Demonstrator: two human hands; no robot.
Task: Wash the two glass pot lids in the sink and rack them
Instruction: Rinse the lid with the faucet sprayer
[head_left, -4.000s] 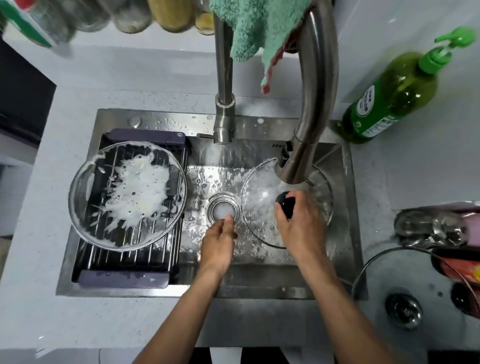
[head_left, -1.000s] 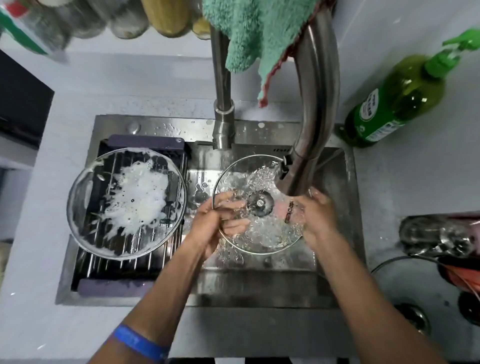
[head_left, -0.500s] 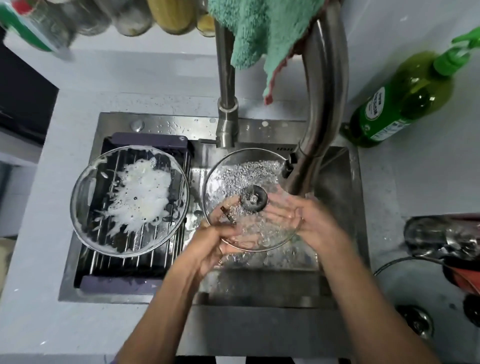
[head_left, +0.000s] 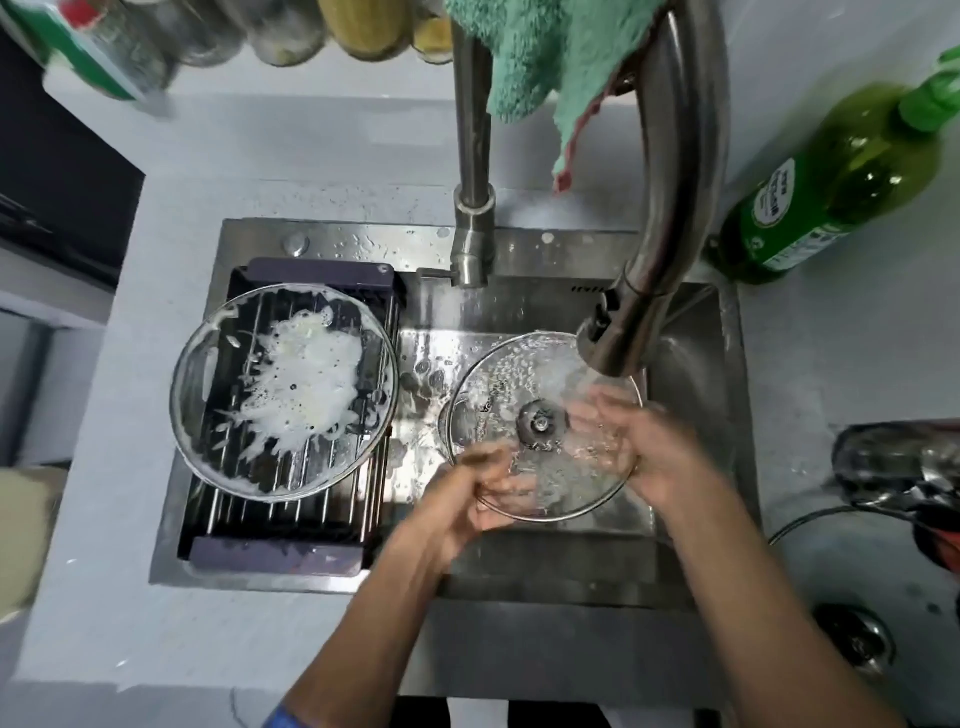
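White suds streak the clear lid (head_left: 283, 395) over a black rack (head_left: 291, 512) with purple ends. Steel-grey sink (head_left: 691, 364), teal cloth (head_left: 540, 57), green bottle (head_left: 826, 187), blue wristband (head_left: 275, 719).

A green soap bottle (head_left: 826, 182) stands on the counter (head_left: 260, 171) by the sink's back right corner. A teal cloth (head_left: 540, 52) hangs over the faucet (head_left: 670, 208). Jars (head_left: 291, 26) line the counter's back edge.

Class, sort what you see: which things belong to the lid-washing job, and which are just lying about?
Job: rinsed lid, soapy lid, rack, faucet, left hand, right hand.
Lying about: green soap bottle, teal cloth, jars.
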